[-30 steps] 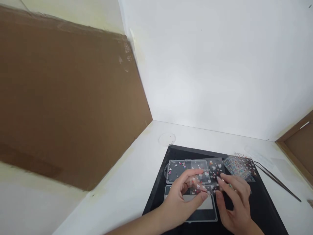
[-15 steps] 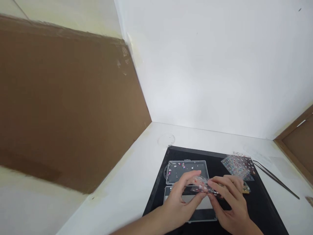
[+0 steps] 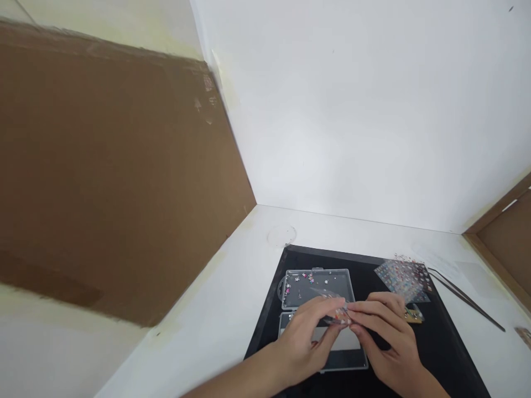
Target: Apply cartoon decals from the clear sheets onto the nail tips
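Between my two hands, over the black mat [image 3: 440,348], is a small clear sticker sheet [image 3: 341,316] with red and white designs, bent and tilted. My left hand [image 3: 302,334] pinches its left side between thumb and fingers. On the opposite side, the thumb and fingertips of my right hand [image 3: 388,334] press together at the sheet's edge. Just beyond them lies an open clear plastic case [image 3: 350,287]; tiny shiny charms [image 3: 311,279] are scattered in its far half. A white strip [image 3: 348,341] shows in the near half, partly hidden by my hands.
Several patterned sticker sheets [image 3: 402,276] overlap at the mat's far right corner. Beside them, dark tweezers [image 3: 467,298] rest on the white table. A yellowish item [image 3: 414,315] shows behind my right hand. A clear round disc [image 3: 281,236] lies past the mat; brown board [image 3: 124,182] stands left.
The sticker sheet has tilted and bent between my fingers, with less of its printed face showing. My left fingers have closed down over it, and both hands remain in nearly the same place.
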`<state>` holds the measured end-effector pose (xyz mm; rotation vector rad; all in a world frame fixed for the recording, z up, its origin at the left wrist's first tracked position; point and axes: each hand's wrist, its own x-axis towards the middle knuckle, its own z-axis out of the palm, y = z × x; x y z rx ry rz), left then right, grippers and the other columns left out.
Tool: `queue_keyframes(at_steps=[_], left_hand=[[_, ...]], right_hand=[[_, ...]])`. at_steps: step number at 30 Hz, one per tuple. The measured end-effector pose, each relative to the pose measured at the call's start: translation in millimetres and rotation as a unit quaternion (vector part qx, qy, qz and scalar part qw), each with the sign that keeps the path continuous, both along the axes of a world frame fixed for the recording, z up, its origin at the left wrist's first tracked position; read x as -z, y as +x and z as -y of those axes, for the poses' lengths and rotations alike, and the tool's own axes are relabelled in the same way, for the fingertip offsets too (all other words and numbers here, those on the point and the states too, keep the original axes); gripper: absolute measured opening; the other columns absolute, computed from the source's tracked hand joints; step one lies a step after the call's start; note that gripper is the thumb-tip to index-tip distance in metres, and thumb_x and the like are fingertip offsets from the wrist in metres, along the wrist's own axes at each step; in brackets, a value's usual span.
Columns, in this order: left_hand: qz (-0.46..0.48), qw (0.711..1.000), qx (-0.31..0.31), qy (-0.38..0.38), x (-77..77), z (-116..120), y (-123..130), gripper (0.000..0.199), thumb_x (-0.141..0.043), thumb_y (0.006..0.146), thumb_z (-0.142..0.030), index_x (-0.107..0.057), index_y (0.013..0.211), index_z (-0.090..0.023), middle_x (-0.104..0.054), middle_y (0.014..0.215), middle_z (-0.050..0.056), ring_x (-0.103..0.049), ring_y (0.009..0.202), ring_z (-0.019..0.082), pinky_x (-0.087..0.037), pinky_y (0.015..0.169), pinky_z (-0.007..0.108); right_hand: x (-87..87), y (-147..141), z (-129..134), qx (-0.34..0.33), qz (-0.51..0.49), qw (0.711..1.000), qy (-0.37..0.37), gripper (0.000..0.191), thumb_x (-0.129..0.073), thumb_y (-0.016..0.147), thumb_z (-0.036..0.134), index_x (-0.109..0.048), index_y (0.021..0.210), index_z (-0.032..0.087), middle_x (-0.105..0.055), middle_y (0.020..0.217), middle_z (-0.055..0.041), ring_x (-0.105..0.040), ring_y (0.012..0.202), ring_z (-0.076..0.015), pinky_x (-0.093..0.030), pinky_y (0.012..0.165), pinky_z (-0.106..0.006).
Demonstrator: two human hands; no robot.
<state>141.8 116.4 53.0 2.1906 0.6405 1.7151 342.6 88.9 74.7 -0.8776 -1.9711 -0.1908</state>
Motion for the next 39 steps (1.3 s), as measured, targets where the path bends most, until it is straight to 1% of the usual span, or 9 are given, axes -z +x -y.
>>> queue_keyframes(at_steps=[3, 7, 16, 21, 24, 28, 34, 36, 39], left_hand=[[-0.005, 0.999, 0.039, 0.029, -4.4, -4.2, 0.8, 0.022, -0.046, 0.118, -0.020, -0.059, 0.136, -0.016, -0.077, 0.094, 0.007, -0.074, 0.082, 0.016, -0.065, 0.085, 0.022], [0.001, 0.996, 0.072, 0.050, -5.2, -6.9, 1.9, 0.024, -0.044, 0.116, -0.012, -0.057, 0.136, -0.014, -0.075, 0.091, 0.006, -0.066, 0.076, 0.015, -0.061, 0.078, 0.022], [-0.003, 0.994, 0.090, 0.059, 1.2, -9.7, -0.3, 0.027, -0.043, 0.114, -0.007, -0.059, 0.136, -0.011, -0.077, 0.103, 0.010, -0.068, 0.089, 0.015, -0.060, 0.088, 0.023], [-0.008, 0.993, 0.100, 0.056, 4.3, -10.9, -0.8, 0.029, -0.043, 0.114, -0.006, -0.058, 0.138, -0.011, -0.077, 0.102, 0.009, -0.067, 0.090, 0.015, -0.059, 0.088, 0.023], [-0.007, 0.993, 0.103, 0.054, 4.8, -10.6, -1.3, 0.030, -0.043, 0.114, -0.007, -0.058, 0.139, -0.012, -0.077, 0.100, 0.008, -0.067, 0.089, 0.016, -0.059, 0.086, 0.024], [-0.011, 0.993, 0.107, 0.044, 3.3, -11.3, -1.5, 0.034, -0.044, 0.111, -0.004, -0.057, 0.142, -0.014, -0.077, 0.102, 0.009, -0.069, 0.089, 0.017, -0.062, 0.086, 0.025], [-0.018, 0.997, 0.076, 0.018, 1.5, -4.1, -1.7, 0.028, -0.045, 0.116, -0.014, -0.054, 0.142, -0.016, -0.075, 0.095, 0.007, -0.071, 0.082, 0.016, -0.064, 0.083, 0.022], [-0.021, 0.999, 0.040, -0.002, 3.8, 2.1, -3.0, 0.027, -0.049, 0.117, -0.021, -0.056, 0.142, -0.015, -0.077, 0.102, 0.009, -0.077, 0.092, 0.016, -0.064, 0.094, 0.020], [-0.021, 0.999, -0.001, -0.033, 9.9, 10.0, -4.5, 0.032, -0.055, 0.118, -0.030, -0.056, 0.146, -0.015, -0.078, 0.117, 0.013, -0.080, 0.111, 0.016, -0.057, 0.110, 0.017]], right_hand=[[0.1, -0.6, -2.2, -0.020, -0.019, 0.999, -0.017, 0.013, -0.066, 0.108, 0.018, -0.075, 0.108, 0.027, -0.084, 0.094, 0.0019, -0.072, 0.085, -0.0160, -0.055, 0.076, -0.035], [0.5, -1.7, -2.3, -0.034, -0.041, 0.998, -0.028, 0.011, -0.069, 0.108, 0.019, -0.076, 0.106, 0.028, -0.083, 0.090, 0.0022, -0.072, 0.080, -0.0158, -0.057, 0.072, -0.035], [0.1, -3.6, -2.1, -0.045, -0.070, 0.995, -0.054, 0.013, -0.067, 0.112, 0.030, -0.076, 0.102, 0.030, -0.083, 0.086, 0.0036, -0.073, 0.078, -0.0151, -0.060, 0.070, -0.031], [0.7, -4.5, -3.4, -0.040, -0.080, 0.994, -0.067, 0.016, -0.066, 0.112, 0.034, -0.076, 0.100, 0.031, -0.082, 0.086, 0.0045, -0.073, 0.080, -0.0150, -0.061, 0.071, -0.030], [1.7, -4.1, -2.9, -0.038, -0.080, 0.993, -0.072, 0.014, -0.069, 0.111, 0.032, -0.076, 0.099, 0.031, -0.083, 0.086, 0.0037, -0.074, 0.080, -0.0161, -0.061, 0.070, -0.032], [2.0, -2.6, -0.9, -0.030, -0.064, 0.996, -0.060, 0.016, -0.069, 0.105, 0.017, -0.077, 0.099, 0.030, -0.083, 0.087, 0.0029, -0.074, 0.079, -0.0176, -0.058, 0.070, -0.035], [4.1, -3.8, 4.1, 0.008, -0.041, 0.999, -0.011, 0.029, -0.062, 0.097, 0.002, -0.074, 0.101, 0.029, -0.084, 0.088, 0.0036, -0.073, 0.076, -0.0170, -0.048, 0.074, -0.039], [5.3, -4.7, 5.3, 0.018, -0.041, 0.999, -0.005, 0.027, -0.063, 0.097, 0.003, -0.073, 0.103, 0.027, -0.083, 0.089, 0.0030, -0.073, 0.078, -0.0167, -0.048, 0.077, -0.039], [6.0, -5.4, 6.6, 0.029, -0.041, 0.999, -0.002, 0.020, -0.065, 0.100, 0.008, -0.072, 0.108, 0.025, -0.083, 0.095, 0.0001, -0.073, 0.084, -0.0178, -0.049, 0.082, -0.039]])
